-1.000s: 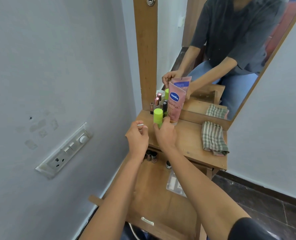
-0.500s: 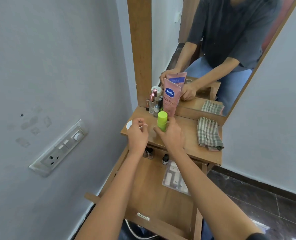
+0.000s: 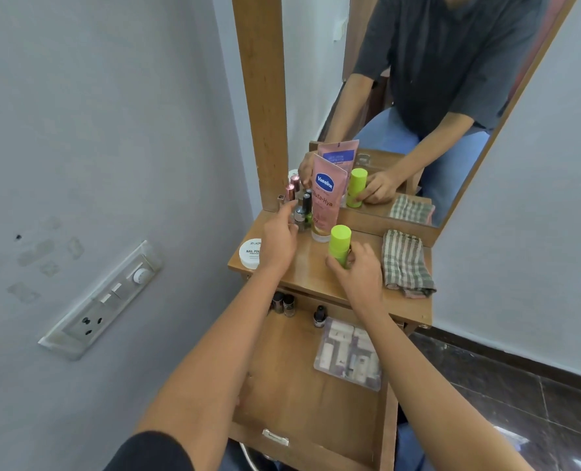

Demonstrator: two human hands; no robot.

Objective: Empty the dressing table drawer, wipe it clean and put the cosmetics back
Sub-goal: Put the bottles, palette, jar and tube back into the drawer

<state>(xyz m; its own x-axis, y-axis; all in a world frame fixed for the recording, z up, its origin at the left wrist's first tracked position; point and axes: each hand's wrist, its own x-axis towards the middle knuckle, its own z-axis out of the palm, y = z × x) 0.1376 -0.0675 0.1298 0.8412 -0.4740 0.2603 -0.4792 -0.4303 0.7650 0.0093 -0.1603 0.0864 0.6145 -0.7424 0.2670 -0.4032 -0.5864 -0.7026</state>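
Note:
The dressing table drawer (image 3: 299, 389) is pulled open below me. It holds two small bottles (image 3: 284, 303), a dark dropper bottle (image 3: 319, 316) and a clear plastic case (image 3: 350, 355). On the tabletop (image 3: 309, 263) my right hand (image 3: 362, 271) grips an upright lime-green bottle (image 3: 340, 243). My left hand (image 3: 278, 237) reaches to a cluster of small nail polish bottles (image 3: 302, 212) beside a pink Vaseline tube (image 3: 326, 198). Its fingertips touch the cluster, and whether they grip one is hidden. A white round jar (image 3: 251, 253) sits at the table's left edge.
A folded checked cloth (image 3: 404, 263) lies on the right of the tabletop. A wood-framed mirror (image 3: 418, 79) stands behind the table and reflects me. The grey wall with a switchboard (image 3: 105, 300) is close on the left. Dark floor tiles (image 3: 520, 396) show at the right.
My right hand has drawn the green bottle away from the tube, to the right and nearer me. My left hand has moved forward to the small bottles, uncovering the white jar.

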